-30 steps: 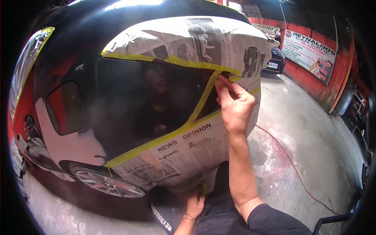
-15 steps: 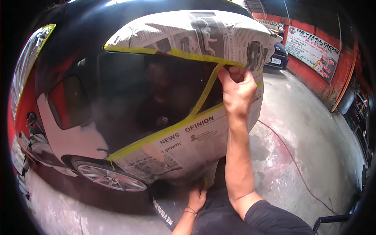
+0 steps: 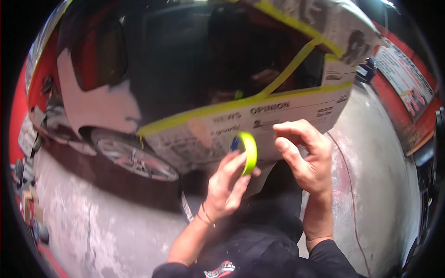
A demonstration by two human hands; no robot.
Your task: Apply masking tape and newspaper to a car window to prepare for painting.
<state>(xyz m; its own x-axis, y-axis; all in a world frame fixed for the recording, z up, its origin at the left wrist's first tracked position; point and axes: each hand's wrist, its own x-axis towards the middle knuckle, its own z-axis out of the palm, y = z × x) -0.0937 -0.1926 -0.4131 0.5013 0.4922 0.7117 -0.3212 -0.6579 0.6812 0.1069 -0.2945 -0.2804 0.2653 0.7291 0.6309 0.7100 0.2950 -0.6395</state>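
My right hand (image 3: 309, 160) has left the upper end of the diagonal yellow tape strip (image 3: 290, 69) and come down before the lower newspaper sheet (image 3: 259, 127), thumb and fingers now parted. My left hand (image 3: 225, 190) has risen, bringing the roll of yellow tape (image 3: 251, 153) into plain view against that sheet's lower edge, blue showing on its inner side. My camera has tipped down, cropping the upper newspaper sheet (image 3: 345, 25).

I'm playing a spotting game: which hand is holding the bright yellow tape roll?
The left hand is: its fingers hold the tape roll. The right hand looks empty, with its thumb and forefinger apart.
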